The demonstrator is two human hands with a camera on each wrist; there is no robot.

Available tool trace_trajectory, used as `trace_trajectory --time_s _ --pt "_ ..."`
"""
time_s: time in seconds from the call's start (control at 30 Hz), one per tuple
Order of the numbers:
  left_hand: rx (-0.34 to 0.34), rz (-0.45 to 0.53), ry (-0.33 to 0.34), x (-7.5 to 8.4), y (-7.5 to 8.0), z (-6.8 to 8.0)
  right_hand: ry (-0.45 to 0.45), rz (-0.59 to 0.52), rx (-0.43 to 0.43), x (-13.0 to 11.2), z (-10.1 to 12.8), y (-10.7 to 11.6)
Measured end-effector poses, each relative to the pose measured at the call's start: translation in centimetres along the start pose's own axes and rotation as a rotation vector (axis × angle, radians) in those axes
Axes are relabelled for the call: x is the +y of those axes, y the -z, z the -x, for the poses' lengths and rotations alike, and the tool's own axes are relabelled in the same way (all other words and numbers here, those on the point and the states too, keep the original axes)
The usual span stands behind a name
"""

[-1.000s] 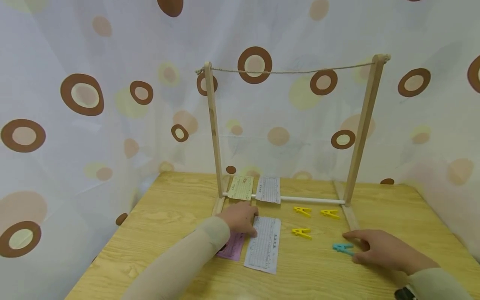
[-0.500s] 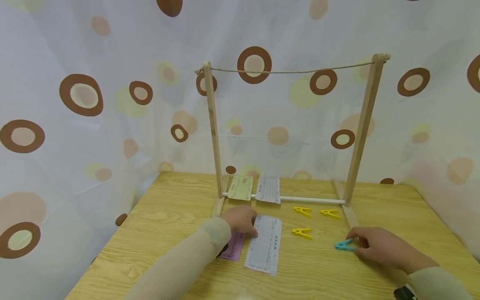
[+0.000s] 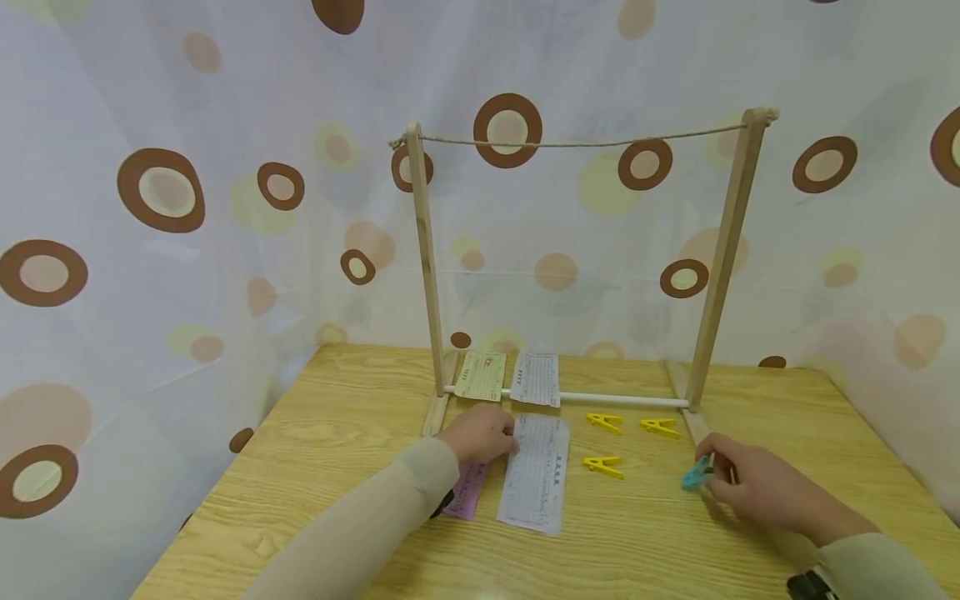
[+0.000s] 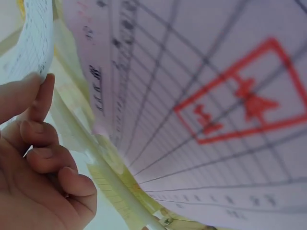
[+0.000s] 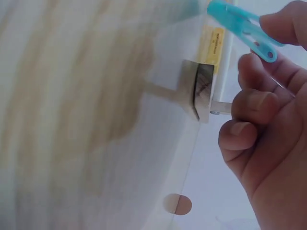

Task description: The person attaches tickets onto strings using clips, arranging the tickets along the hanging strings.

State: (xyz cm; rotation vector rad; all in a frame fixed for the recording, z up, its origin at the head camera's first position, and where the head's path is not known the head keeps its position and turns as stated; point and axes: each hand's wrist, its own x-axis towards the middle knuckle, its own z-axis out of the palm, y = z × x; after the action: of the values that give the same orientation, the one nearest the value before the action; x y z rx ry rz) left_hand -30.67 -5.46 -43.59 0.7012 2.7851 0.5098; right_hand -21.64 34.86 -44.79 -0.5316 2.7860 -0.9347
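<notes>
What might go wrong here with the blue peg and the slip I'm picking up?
The right hand pinches the blue peg only at its fingertips, so it may slip and fall. The left hand holds the white slip by one edge, so the thin paper might crease or tear. Lifting it could also drag the pink slip beside it.

Worktop (image 3: 322, 467): wood-grain surface, light yellow, smooth with slight sheen. Rack posts (image 3: 422, 267): bare matt wood; line (image 3: 585, 143) across top is rough twine; lower rail (image 3: 622, 401) smooth and white. Slips (image 3: 536, 475): thin printed matt paper. Blue peg (image 3: 696, 475) and yellow pegs (image 3: 603, 466): smooth plastic. Backdrop (image 3: 187, 250): soft cloth, printed rings.
</notes>
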Motion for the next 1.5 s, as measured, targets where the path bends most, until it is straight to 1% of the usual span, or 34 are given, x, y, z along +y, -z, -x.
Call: trace_trajectory --time_s 0.17,0.27,0.4,0.63,0.87,0.97,1.13,1.23,1.4,1.5 --pt "0.028 0.077 -0.004 0.4 0.4 0.2 0.029 0.037 0.082 -0.6 -0.2 0.2" --pt "0.043 0.100 -0.023 0.5 0.7 0.3 0.034 0.044 0.138 -1.0 -0.3 0.4" --pt "0.071 0.083 -0.078 0.8 1.3 0.4 0.033 0.019 0.195 -1.6 -0.4 0.9" --pt "0.127 0.027 -0.173 1.0 1.9 0.4 0.046 -0.019 0.233 -2.7 -0.5 2.0" --pt "0.161 0.047 -0.235 1.2 2.2 0.5 0.075 0.023 0.277 -3.6 -0.5 3.6" --pt "0.177 0.035 -0.253 1.4 2.3 0.6 0.100 0.033 0.297 -4.1 -0.5 4.7" --pt "0.207 -0.018 -0.281 1.8 2.5 0.6 0.159 0.067 0.344 -4.8 -0.6 7.1" --pt "0.239 -0.034 -0.299 2.1 2.7 0.5 0.176 0.135 0.387 -5.5 -0.7 8.8" --pt "0.308 -0.048 -0.322 2.8 3.2 0.6 0.151 0.238 0.443 -7.1 -0.8 11.4" --pt "0.329 -0.054 -0.337 3.2 3.7 0.7 0.133 0.277 0.460 -8.2 -1.0 12.6"
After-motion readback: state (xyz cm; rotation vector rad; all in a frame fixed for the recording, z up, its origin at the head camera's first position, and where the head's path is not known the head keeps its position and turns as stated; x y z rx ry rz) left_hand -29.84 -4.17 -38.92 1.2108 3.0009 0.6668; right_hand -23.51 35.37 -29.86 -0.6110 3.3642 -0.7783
